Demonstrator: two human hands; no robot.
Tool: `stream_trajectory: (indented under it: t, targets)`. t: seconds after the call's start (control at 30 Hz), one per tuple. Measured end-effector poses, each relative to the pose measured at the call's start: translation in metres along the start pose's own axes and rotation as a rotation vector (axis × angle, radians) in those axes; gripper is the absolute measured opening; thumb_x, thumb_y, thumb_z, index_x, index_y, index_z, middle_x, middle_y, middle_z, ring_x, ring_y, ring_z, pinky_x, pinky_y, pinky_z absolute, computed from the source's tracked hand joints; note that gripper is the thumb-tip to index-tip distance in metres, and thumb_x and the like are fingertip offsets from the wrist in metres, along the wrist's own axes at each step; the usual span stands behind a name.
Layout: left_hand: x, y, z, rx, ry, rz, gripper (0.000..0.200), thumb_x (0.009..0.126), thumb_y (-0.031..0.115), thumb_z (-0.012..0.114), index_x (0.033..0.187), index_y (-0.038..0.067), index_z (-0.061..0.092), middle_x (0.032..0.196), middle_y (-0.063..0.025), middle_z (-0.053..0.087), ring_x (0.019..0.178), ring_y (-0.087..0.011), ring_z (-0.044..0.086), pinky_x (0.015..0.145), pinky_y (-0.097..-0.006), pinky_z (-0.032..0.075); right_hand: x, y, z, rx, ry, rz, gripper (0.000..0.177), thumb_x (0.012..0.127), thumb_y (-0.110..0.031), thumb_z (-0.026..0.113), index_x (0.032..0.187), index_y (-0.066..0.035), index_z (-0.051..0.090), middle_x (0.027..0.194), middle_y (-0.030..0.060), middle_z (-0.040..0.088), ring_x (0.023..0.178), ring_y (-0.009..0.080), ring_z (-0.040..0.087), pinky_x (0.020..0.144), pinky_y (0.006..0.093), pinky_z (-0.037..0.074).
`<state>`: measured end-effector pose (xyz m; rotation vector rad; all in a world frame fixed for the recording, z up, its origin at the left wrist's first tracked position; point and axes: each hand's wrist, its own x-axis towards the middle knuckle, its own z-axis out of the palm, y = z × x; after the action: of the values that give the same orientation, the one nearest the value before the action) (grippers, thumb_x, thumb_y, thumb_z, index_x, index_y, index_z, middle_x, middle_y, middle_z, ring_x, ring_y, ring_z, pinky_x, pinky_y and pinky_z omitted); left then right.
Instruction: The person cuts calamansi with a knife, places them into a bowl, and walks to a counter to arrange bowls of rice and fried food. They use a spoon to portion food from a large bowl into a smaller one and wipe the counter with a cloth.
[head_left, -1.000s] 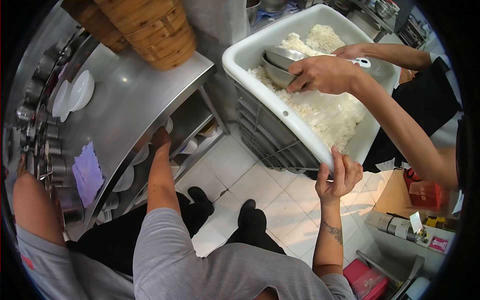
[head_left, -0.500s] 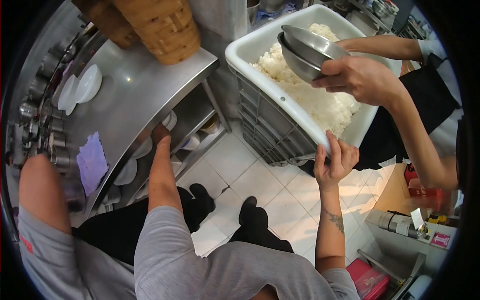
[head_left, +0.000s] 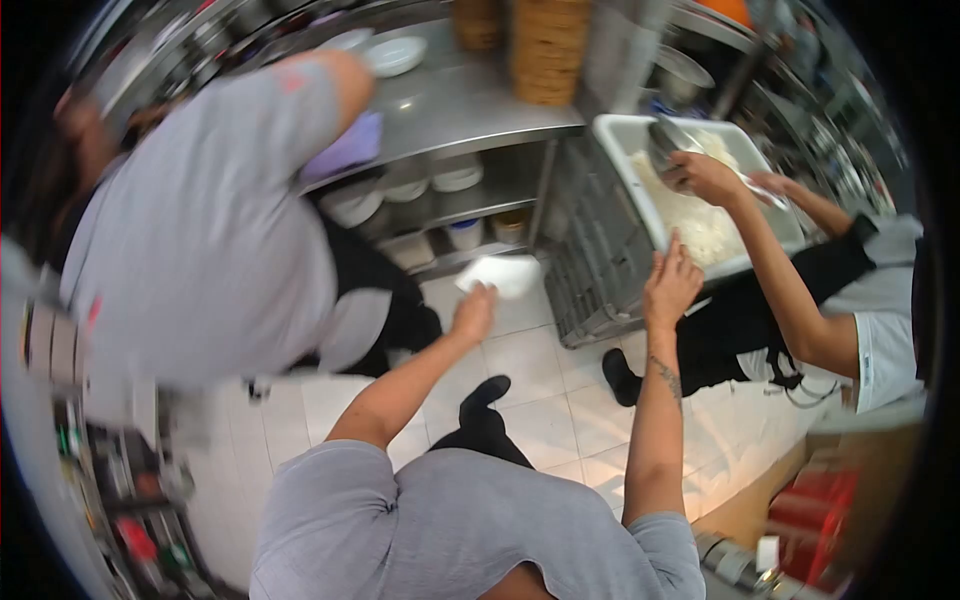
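Above the floor tiles (head_left: 556, 372), left hand (head_left: 473, 312) grips a white plate (head_left: 505, 273), right hand (head_left: 672, 282) open beside the rice tub (head_left: 628, 182).

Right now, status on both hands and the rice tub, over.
Left hand shut on white plate. Right hand open beside white rice tub. Co-worker's hand with metal bowls over the rice.

no legible txt, red print on co-worker's grey sleeve (head_left: 292, 80) too blurred to read
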<state>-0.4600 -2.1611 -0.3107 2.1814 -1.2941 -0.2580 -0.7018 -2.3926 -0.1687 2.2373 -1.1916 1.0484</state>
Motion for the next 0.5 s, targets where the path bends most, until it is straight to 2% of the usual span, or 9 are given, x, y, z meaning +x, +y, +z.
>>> stream_trajectory:
  t: [0.1, 0.17, 0.2, 0.27, 0.33, 0.4, 0.43, 0.47, 0.5]
  targets:
    - [-0.157, 0.054, -0.047, 0.041, -0.177, -0.017, 0.007, 0.081, 0.004, 0.050, 0.088, 0.003, 0.051, 0.090, -0.0203, 0.051, 0.085, -0.0409, 0.056, 0.069, -0.0501, 0.045, 0.004, 0.000, -0.020, 0.031, -0.164, -0.060, 0.053, 0.089, -0.029, 0.055, 0.137, -0.010, 0.041, 0.124, 0.0145, 0.055, 0.108, 0.0293, 0.053, 0.090, 0.0415, 0.038]
    - [-0.256, 0.045, -0.046, 0.045, -0.197, -0.091, 0.021, 0.079, 0.006, 0.051, 0.100, 0.004, 0.053, 0.096, -0.0186, 0.053, 0.083, -0.0396, 0.058, 0.072, -0.0503, 0.045, 0.003, 0.008, -0.030, 0.147, -0.153, -0.184, 0.053, 0.091, -0.031, 0.052, 0.137, -0.006, 0.041, 0.128, 0.0166, 0.052, 0.116, 0.0309, 0.050, 0.096, 0.0413, 0.037]
    - [-0.303, 0.044, -0.050, 0.031, -0.175, -0.187, 0.022, 0.079, 0.007, 0.052, 0.101, 0.005, 0.054, 0.098, -0.0180, 0.053, 0.085, -0.0385, 0.058, 0.073, -0.0501, 0.045, 0.006, 0.011, -0.036, 0.143, -0.242, -0.221, 0.054, 0.091, -0.032, 0.051, 0.135, -0.002, 0.041, 0.133, 0.0179, 0.048, 0.122, 0.0310, 0.046, 0.102, 0.0419, 0.034]
    - [-0.381, 0.035, -0.066, 0.054, -0.147, -0.405, 0.025, 0.078, 0.008, 0.055, 0.104, 0.006, 0.055, 0.101, -0.0170, 0.053, 0.089, -0.0365, 0.059, 0.074, -0.0508, 0.045, -0.007, 0.023, -0.023, -0.027, -0.163, -0.277, 0.055, 0.092, -0.037, 0.050, 0.133, -0.002, 0.044, 0.134, 0.0184, 0.047, 0.123, 0.0323, 0.045, 0.102, 0.0420, 0.035]
    - [-0.455, 0.030, -0.088, 0.094, -0.114, -0.661, 0.028, 0.076, 0.010, 0.057, 0.104, 0.007, 0.055, 0.103, -0.0166, 0.052, 0.088, -0.0352, 0.060, 0.074, -0.0528, 0.044, -0.030, 0.007, -0.045, -0.057, -0.176, -0.125, 0.055, 0.091, -0.038, 0.053, 0.132, -0.002, 0.045, 0.132, 0.0182, 0.048, 0.124, 0.0327, 0.043, 0.102, 0.0420, 0.036]
    - [-0.526, 0.021, -0.106, 0.135, 0.011, -0.901, 0.030, 0.074, 0.011, 0.058, 0.104, 0.008, 0.055, 0.102, -0.0172, 0.052, 0.084, -0.0353, 0.061, 0.072, -0.0535, 0.043, -0.079, 0.004, -0.027, 0.411, -0.057, -0.054, 0.051, 0.090, -0.027, 0.055, 0.131, 0.000, 0.044, 0.129, 0.0224, 0.049, 0.118, 0.0364, 0.048, 0.100, 0.0431, 0.038]
    - [-0.556, 0.019, -0.117, 0.164, 0.119, -0.981, 0.028, 0.075, 0.010, 0.057, 0.103, 0.008, 0.055, 0.101, -0.0176, 0.052, 0.082, -0.0356, 0.061, 0.071, -0.0529, 0.043, -0.122, -0.012, -0.010, 0.567, -0.281, 0.310, 0.051, 0.090, -0.026, 0.056, 0.130, 0.004, 0.044, 0.123, 0.0234, 0.055, 0.110, 0.0410, 0.054, 0.096, 0.0455, 0.041]
    - [-0.588, 0.020, -0.129, 0.179, 0.225, -1.063, 0.026, 0.077, 0.008, 0.056, 0.102, 0.008, 0.055, 0.100, -0.0176, 0.052, 0.083, -0.0357, 0.061, 0.071, -0.0530, 0.042, -0.188, 0.010, 0.066, 0.502, -0.499, 0.157, 0.049, 0.089, -0.027, 0.057, 0.125, 0.005, 0.047, 0.116, 0.0259, 0.057, 0.102, 0.0422, 0.058, 0.088, 0.0492, 0.046]
    - [-0.617, 0.020, -0.140, 0.167, 0.310, -1.154, 0.022, 0.080, 0.008, 0.054, 0.102, 0.008, 0.055, 0.099, -0.0176, 0.052, 0.083, -0.0356, 0.060, 0.071, -0.0537, 0.041, -0.233, -0.033, 0.036, 0.413, -0.676, 0.000, 0.042, 0.086, -0.024, 0.058, 0.118, 0.003, 0.051, 0.106, 0.0233, 0.060, 0.094, 0.0391, 0.060, 0.082, 0.0463, 0.048]
